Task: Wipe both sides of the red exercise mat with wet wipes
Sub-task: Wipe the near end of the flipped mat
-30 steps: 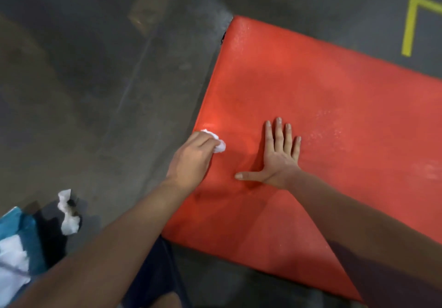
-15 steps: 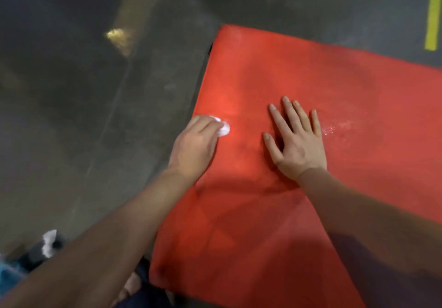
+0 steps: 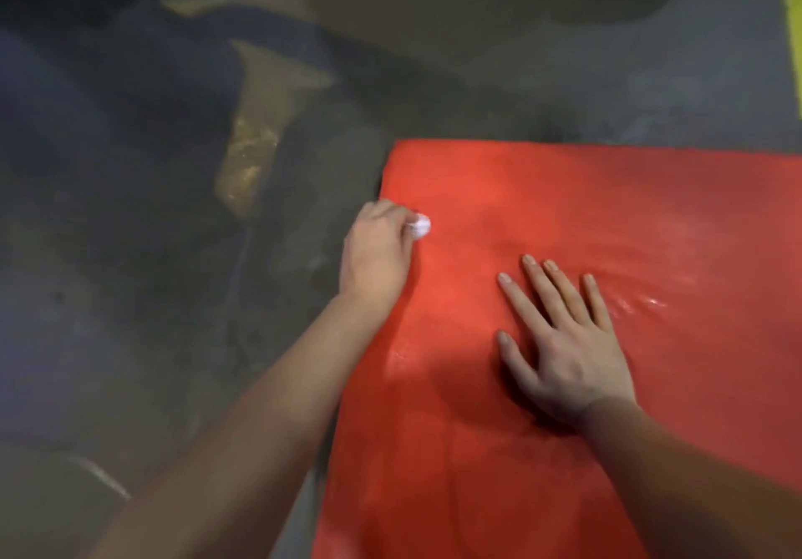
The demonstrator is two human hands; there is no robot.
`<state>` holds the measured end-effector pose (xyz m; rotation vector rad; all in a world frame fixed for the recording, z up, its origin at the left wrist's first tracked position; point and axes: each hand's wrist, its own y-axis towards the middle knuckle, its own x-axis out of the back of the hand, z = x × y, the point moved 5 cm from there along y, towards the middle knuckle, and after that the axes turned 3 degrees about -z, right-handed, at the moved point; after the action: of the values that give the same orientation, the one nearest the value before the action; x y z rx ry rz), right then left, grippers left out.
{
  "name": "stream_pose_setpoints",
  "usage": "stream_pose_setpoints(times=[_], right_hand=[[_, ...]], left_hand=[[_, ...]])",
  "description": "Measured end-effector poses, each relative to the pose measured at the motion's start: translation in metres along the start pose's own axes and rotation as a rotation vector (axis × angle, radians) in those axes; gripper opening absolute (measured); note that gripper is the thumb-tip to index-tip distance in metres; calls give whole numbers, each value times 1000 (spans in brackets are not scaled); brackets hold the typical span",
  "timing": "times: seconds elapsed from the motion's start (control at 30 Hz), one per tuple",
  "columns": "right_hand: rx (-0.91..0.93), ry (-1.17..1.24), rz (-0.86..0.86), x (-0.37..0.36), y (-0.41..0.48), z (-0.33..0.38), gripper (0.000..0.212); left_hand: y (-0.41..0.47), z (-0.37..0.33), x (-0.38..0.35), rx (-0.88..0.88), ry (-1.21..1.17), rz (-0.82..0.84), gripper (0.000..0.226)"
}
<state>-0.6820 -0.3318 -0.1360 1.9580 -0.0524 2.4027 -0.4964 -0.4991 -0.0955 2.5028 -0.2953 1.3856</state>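
From the head camera, the red exercise mat [image 3: 607, 211] lies flat on a grey concrete floor [image 3: 173, 320], filling the lower right of the view, with its far left corner near the centre. The left hand [image 3: 377, 255] sits at the mat's left edge just below that corner, its fingers curled round a small balled white wet wipe [image 3: 420, 226] that touches the mat. The right hand [image 3: 564, 350] rests palm down on the mat, well inside the edge, its fingers [image 3: 538, 285] straight and slightly spread. A wet sheen [image 3: 642, 304] shows just beside them. A yellow line [image 3: 792, 16] runs along the floor at the top right.
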Motion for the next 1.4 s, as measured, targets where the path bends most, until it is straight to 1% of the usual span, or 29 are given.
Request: stream_pose_setpoints(times=[0.07, 0.13, 0.2, 0.23, 0.3, 0.37, 0.4, 0.47, 0.53, 0.6, 0.73, 0.77, 0.83, 0.87, 0.93, 0.97, 1.0, 1.07, 1.1, 1.13, 1.2, 1.27, 1.3, 1.33, 1.4], right_hand=[[11, -15, -2, 0, 0, 1, 71], [7, -12, -5, 1, 2, 2, 71], [1, -10, -8, 0, 2, 2, 71], [0, -10, -11, 0, 2, 2, 71], [7, -8, -14, 0, 1, 2, 71], [6, 0, -16, 0, 1, 1, 71], [6, -2, -8, 0, 1, 1, 72], [1, 2, 2, 1, 0, 2, 72], [3, 4, 10, 2, 2, 2, 72], [3, 2, 21, 0, 3, 1, 72], [2, 1, 22, 2, 1, 2, 72], [0, 0, 27, 2, 2, 3, 72], [-5, 0, 28, 2, 0, 1, 72], [-10, 11, 19, 2, 0, 1, 72], [-5, 32, 5, 3, 0, 1, 72], [-3, 41, 1, 4, 0, 1, 72], [-3, 48, -3, 5, 1, 2, 72], [-3, 39, 14, 2, 3, 0, 72], [-5, 32, 27, 1, 3, 0, 72], [-7, 29, 33, 1, 2, 1, 72], [-4, 36, 30, 2, 2, 1, 71], [-6, 52, 16, 4, 3, -1, 71], [-5, 62, 7, 4, 4, 0, 71], [-3, 62, 3, 4, 4, 0, 71], [-6, 60, 1, 4, 3, -1, 71]], left_hand=[[-10, -1, 3, 8, -4, 33, 13], [-6, 1, 6, -17, 1, 21, 11], [19, 0, 2, -46, 45, 22, 10], [38, -2, -1, -67, 62, 27, 13], [67, -7, -7, -33, 53, 71, 14], [70, -12, -12, 18, 64, 79, 14], [62, -14, -12, 22, 115, 52, 14], [27, -11, -5, 7, 164, -66, 16], [-1, 1, 5, 6, 130, -184, 18], [4, 16, 1, -3, 74, -214, 20], [60, 0, -10, -87, 39, -94, 23], [79, -5, -7, -78, 26, -69, 25], [99, -13, -6, -2, 13, -8, 31], [97, -18, -7, 5, 37, 34, 35], [80, -20, -13, -81, 84, 71, 46], [72, -18, -12, -124, 89, 72, 46], [72, -16, -9, -153, 101, 86, 42], [95, -12, -10, -200, 179, 135, 37], [110, -15, -11, -181, 229, 166, 39], [124, -18, -12, -124, 279, 200, 40], [143, -22, -20, -27, 319, 218, 35], [140, -32, -26, 13, 342, 215, 24], [131, -35, -27, -13, 358, 216, 22], [118, -38, -27, -66, 359, 211, 26], [92, -37, -22, -169, 279, 178, 36]])
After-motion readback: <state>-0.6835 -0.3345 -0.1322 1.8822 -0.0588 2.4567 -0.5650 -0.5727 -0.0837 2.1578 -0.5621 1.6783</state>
